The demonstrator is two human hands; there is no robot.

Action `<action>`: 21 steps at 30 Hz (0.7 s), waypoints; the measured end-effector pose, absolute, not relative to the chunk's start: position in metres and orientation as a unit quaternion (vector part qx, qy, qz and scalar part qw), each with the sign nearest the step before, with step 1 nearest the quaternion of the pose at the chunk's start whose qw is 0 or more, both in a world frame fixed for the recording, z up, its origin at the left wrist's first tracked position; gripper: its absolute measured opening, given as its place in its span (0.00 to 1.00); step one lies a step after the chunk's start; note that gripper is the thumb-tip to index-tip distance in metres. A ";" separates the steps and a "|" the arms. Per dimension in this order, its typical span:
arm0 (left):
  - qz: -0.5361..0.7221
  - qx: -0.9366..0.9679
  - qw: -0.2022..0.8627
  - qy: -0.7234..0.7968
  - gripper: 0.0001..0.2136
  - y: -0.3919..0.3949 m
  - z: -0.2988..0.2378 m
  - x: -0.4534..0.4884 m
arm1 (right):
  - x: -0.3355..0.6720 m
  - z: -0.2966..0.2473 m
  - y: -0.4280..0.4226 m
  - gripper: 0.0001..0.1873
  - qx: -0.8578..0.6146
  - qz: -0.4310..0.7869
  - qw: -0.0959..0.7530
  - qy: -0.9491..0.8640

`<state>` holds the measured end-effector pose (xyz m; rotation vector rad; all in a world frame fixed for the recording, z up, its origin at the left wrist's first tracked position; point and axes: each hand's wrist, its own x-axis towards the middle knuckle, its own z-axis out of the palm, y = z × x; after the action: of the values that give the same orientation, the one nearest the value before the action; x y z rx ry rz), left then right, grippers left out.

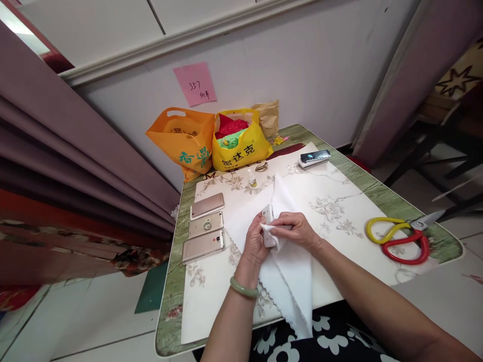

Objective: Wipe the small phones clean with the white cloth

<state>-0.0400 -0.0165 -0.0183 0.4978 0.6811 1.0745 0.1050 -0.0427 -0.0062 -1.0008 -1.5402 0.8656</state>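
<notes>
Over the middle of the table my left hand (255,239) is closed around a white phone (267,214), which stands tilted with its upper end showing. My right hand (296,229) pinches a fold of a white cloth (289,274) and presses it on the phone's lower part. The cloth spreads over the table under both hands and hangs past the front edge. Part of the phone is hidden by the cloth and fingers.
Left of my hands lie three phones (206,224) in a column. Scissors (405,239) with yellow and red handles lie right. A small bottle (251,178), an orange bag (188,141), a yellow bag (241,151) and a black phone (315,156) on a white box are toward the back.
</notes>
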 end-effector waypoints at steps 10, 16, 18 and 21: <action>0.518 0.111 0.769 0.358 0.12 -0.021 -0.018 -0.047 | 0.117 -0.028 -0.022 0.19 -0.588 0.254 0.701 -0.312; 0.480 0.106 0.837 0.241 0.19 -0.019 -0.010 -0.053 | 0.131 -0.014 -0.040 0.18 -0.604 0.141 0.712 -0.329; 0.486 0.110 0.832 0.243 0.19 -0.017 -0.011 -0.053 | 0.132 -0.004 -0.051 0.15 -0.607 0.094 0.692 -0.381; 0.488 0.116 0.825 0.262 0.16 -0.017 -0.013 -0.051 | 0.125 0.009 -0.064 0.12 -0.596 0.077 0.646 -0.471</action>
<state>-0.0507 -0.0169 -0.0134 0.2468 0.5568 1.0370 0.1247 -0.0641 0.0087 -1.3550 -1.0707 0.1754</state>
